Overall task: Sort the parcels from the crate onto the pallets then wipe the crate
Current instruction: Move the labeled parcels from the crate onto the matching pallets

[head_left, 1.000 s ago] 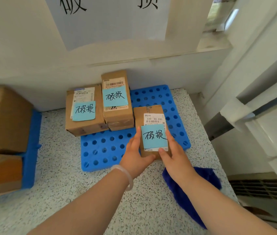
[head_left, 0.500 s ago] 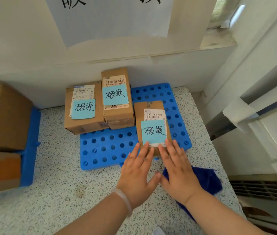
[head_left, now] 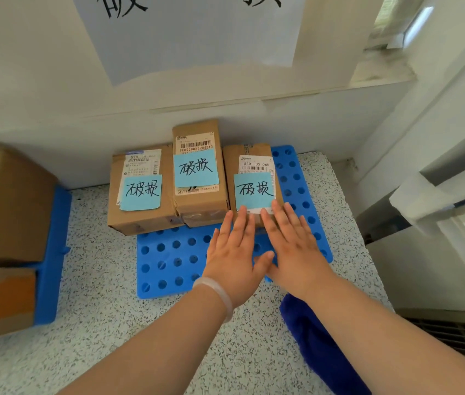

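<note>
The left parcel (head_left: 140,192) and middle parcel (head_left: 197,172) crowd the blue pallet (head_left: 168,260); a blue cloth (head_left: 319,352) lies near (under the right forearm). The right parcel (head_left: 251,166) sits there too, touching the middle one. Left hand (head_left: 234,252) and right hand (head_left: 291,249), flat with straight fingers, apparently press its near edge.

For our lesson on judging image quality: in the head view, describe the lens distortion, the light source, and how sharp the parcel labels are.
Head view: the wide lens bows the wall ledge; daylight comes from the bright window, upper right; shadows are soft; handwriting on the blue notes is sharp, the finest label print blurred.
</note>
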